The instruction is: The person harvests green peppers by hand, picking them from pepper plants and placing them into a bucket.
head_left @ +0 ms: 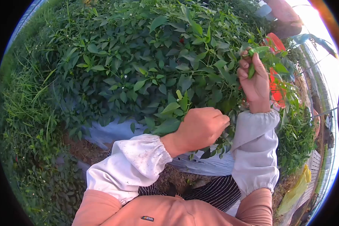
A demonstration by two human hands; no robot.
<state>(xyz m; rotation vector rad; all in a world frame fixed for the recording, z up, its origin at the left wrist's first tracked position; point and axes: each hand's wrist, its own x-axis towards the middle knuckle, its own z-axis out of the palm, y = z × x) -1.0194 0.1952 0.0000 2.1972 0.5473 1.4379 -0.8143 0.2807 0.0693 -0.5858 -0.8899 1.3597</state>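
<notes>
My right hand (257,84) is raised at the right edge of the leafy pepper plants (147,49), palm turned toward me. Its fingers are closed around green peppers (252,70), whose ends stick out above and below the thumb. Lower and closer to my body, my left hand (202,128) is curled among the front leaves, back of the hand up. Its fingertips point right and are pressed together; whether anything is between them is hidden. Pale sleeve covers (143,160) wrap both forearms.
Behind my right hand stands an orange-red container (277,94), partly covered by leaves. Part of another person (288,17) shows at the top right. Plastic sheeting (111,132) lies under the plants. A yellow-green bag (295,190) is at the lower right, with grass (22,98) along the left.
</notes>
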